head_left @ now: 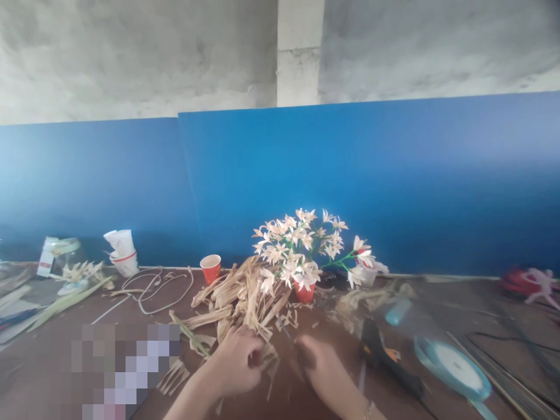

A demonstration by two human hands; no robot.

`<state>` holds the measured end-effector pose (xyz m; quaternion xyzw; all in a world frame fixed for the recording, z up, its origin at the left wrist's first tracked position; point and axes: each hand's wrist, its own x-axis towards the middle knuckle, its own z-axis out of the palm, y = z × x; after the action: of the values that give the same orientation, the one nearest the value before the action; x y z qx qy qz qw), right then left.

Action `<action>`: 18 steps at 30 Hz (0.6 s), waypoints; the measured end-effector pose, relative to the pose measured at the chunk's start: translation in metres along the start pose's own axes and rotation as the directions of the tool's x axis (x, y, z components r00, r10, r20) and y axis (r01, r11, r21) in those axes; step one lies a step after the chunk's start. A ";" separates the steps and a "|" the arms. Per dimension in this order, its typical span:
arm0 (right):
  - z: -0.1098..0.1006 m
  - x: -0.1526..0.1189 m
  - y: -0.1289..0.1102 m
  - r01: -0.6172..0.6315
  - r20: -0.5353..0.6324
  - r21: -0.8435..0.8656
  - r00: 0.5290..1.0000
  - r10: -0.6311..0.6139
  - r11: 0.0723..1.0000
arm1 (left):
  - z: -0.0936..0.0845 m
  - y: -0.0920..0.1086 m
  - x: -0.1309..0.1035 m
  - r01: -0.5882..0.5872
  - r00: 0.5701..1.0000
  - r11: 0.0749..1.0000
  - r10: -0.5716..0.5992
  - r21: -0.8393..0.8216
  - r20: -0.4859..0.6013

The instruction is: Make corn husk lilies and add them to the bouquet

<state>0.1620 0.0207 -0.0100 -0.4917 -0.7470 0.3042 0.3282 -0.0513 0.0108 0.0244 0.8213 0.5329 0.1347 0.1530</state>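
My left hand (240, 360) is in front of the pile of dried husks (245, 291), its fingers curled together at pale husk strips; what they pinch is hidden. To its right, my right hand (324, 370) has curled fingers, blurred by motion, beside a thin grey rod (283, 328) that I cannot make out well. The two hands are apart, low in the view. Behind them, white husk flowers (293, 242) on green stems stand in a red paper cup (304, 291).
An empty-looking red cup (211, 269) and a white cable (151, 294) lie left of the husks. On the right are a black glue gun (387, 361), a teal ribbon roll (455, 367) and thin rods (494, 373). A glass jar (67, 256) stands far left, before the blue partition (350, 157).
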 end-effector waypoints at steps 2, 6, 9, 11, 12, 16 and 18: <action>0.001 0.000 0.002 0.001 0.005 0.006 1.000 -0.001 1.000 | 0.000 -0.001 -0.001 0.000 1.000 1.000 0.000 -0.005 0.007; 0.001 -0.001 0.000 0.003 0.006 -0.010 1.000 -0.003 1.000 | -0.002 -0.001 0.000 0.010 1.000 1.000 -0.011 -0.026 -0.011; -0.001 -0.001 -0.004 0.003 0.009 -0.027 1.000 -0.002 1.000 | -0.003 0.000 0.003 0.013 0.997 0.997 -0.019 -0.081 -0.081; -0.002 -0.001 -0.006 -0.002 0.010 -0.039 1.000 0.003 0.999 | -0.003 0.001 0.006 0.005 0.991 0.990 -0.024 -0.141 -0.128; -0.002 -0.001 -0.006 -0.003 0.004 -0.043 1.000 0.003 0.999 | -0.002 0.001 0.007 0.006 0.990 0.984 -0.031 -0.178 -0.139; -0.002 -0.001 -0.004 0.011 -0.015 -0.043 1.000 -0.012 0.999 | 0.001 0.000 0.010 0.078 0.988 0.954 -0.113 -0.288 -0.105; -0.001 0.000 -0.003 0.010 -0.016 -0.051 1.000 -0.011 0.999 | 0.000 -0.002 0.009 0.113 0.987 0.954 -0.140 -0.279 -0.081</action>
<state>0.1615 0.0202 -0.0070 -0.4983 -0.7544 0.2793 0.3234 -0.0490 0.0202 0.0241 0.7486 0.5677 0.2378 0.2466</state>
